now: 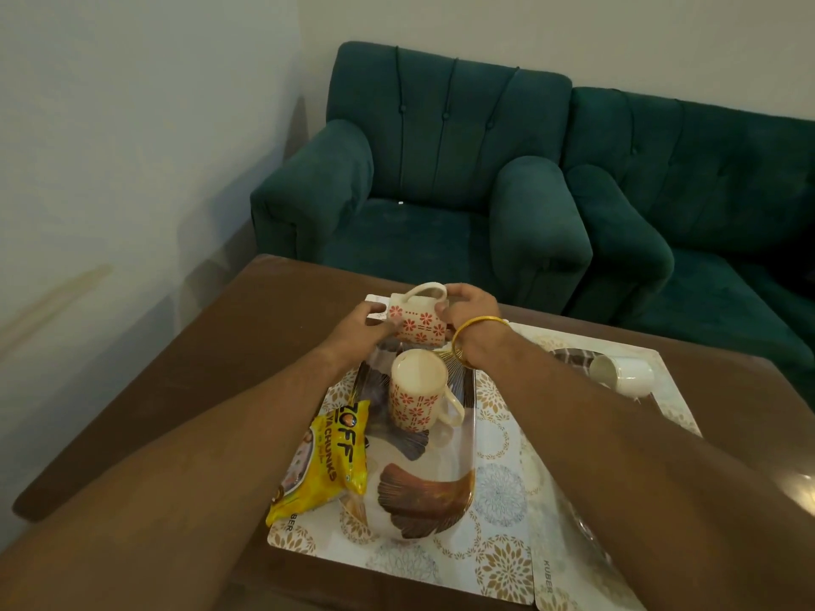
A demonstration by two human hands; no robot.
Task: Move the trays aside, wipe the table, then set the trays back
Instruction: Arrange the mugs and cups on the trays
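Note:
A clear glass tray with brown leaf prints lies on a patterned placemat on the brown table. On it stands an upright cream mug with red flowers. Above the tray's far end a second matching mug lies on its side, held between both hands: my left hand grips its left end and my right hand, with a gold bangle on the wrist, grips its right end. A yellow snack packet rests on the tray's left edge. A second tray at the right is mostly hidden by my right arm.
A white cup lies tipped over on a second placemat at the right. Two green armchairs stand beyond the table's far edge. A white wall runs along the left.

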